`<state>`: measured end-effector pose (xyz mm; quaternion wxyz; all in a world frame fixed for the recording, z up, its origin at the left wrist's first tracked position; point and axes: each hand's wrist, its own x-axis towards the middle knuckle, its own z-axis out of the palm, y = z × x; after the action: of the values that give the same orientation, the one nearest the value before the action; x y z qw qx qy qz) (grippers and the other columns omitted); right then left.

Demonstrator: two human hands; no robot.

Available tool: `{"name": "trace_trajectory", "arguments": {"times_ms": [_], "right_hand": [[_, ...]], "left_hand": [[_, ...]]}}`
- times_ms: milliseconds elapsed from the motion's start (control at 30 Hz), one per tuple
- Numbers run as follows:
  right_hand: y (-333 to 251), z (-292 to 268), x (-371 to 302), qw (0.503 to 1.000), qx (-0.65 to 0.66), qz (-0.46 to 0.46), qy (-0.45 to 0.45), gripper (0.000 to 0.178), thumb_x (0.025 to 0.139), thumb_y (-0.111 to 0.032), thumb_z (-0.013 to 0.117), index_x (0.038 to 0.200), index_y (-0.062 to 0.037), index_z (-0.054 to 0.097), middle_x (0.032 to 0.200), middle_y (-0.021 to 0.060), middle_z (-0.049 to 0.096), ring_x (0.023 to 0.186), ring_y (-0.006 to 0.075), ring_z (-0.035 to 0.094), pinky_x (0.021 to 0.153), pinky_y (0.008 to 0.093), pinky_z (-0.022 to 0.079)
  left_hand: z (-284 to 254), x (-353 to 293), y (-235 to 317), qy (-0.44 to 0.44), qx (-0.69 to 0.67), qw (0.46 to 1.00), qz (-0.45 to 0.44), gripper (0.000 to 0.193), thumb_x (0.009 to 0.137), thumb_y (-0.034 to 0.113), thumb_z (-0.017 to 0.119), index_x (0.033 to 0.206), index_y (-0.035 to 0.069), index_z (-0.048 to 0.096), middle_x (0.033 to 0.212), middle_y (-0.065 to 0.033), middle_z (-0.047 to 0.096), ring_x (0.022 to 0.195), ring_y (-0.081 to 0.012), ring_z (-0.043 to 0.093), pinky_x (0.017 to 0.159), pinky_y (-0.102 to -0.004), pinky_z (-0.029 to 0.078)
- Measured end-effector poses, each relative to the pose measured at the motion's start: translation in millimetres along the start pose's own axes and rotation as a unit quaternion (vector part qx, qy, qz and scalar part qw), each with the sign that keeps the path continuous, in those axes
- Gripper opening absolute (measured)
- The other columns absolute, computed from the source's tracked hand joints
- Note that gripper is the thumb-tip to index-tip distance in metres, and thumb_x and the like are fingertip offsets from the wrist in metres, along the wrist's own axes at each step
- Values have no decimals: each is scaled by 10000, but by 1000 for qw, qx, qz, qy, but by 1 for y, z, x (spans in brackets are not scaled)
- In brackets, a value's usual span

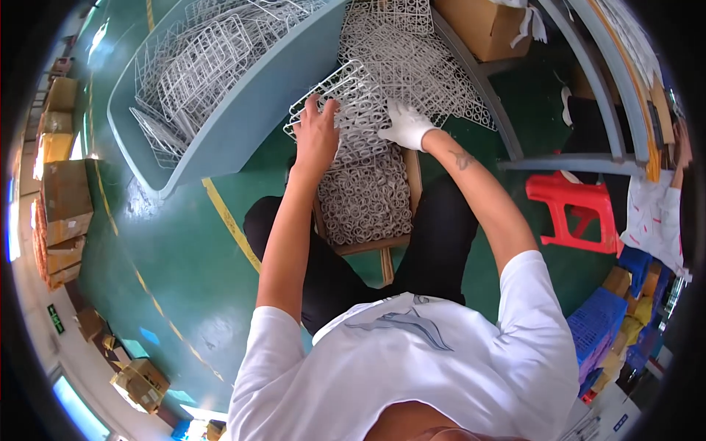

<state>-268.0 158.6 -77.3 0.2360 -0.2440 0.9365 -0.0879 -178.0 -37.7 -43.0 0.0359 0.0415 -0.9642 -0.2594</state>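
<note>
Right, we have both hands out in front of us, apart from each other, one on each side of a white wire rack (pixel 359 110). On the left, our bare left hand (pixel 316 138) curls its fingers over the wires; how firmly it grips, we can't tell. Across from it our right hand (pixel 409 126), in a white glove, touches the wirework with thumb and fingers parted, and whether it pinches a wire is too small to make out.

And the rack itself? It's at the far end of a brown box (pixel 373 245) between our knees, a box packed with white rings (pixel 364 202). Just beyond spreads a big pile (pixel 401 55) of wire grids, overlapping at all angles. Over to the left we've got a blue-grey tub (pixel 243 110), heaped with more wire racks (pixel 209 81). To the right, a red stool (pixel 577 209) stands on the green floor (pixel 187 272), near a grey frame (pixel 507 136), while a brown carton (pixel 485 29) sits up beyond the pile.
</note>
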Motion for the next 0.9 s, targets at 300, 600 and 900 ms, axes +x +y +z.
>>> {"name": "trace_trajectory", "arguments": {"times_ms": [300,600,900], "right_hand": [[-44,37,-27,983,86,45,156,302,791,-223,547,1026,-34,564,1074,164,547,1022,338,528,843,435,449],[-54,49,-101,902,322,-19,288,209,782,-249,611,829,-46,621,729,150,624,702,294,605,664,380,458],[-46,63,-126,949,132,-10,285,162,779,-114,534,874,-107,664,941,107,619,865,292,584,781,394,466]], "left_hand": [[-19,-65,-8,47,6,999,4,260,775,33,572,1017,128,561,1285,-106,431,865,-336,596,694,-409,489],[-19,-103,-37,140,-32,985,98,513,727,69,641,1211,159,497,1307,-165,419,1155,-374,426,917,-421,389],[-16,-126,-18,137,-98,979,115,151,651,3,648,773,67,586,1060,-147,521,999,-369,509,830,-424,418]]}}
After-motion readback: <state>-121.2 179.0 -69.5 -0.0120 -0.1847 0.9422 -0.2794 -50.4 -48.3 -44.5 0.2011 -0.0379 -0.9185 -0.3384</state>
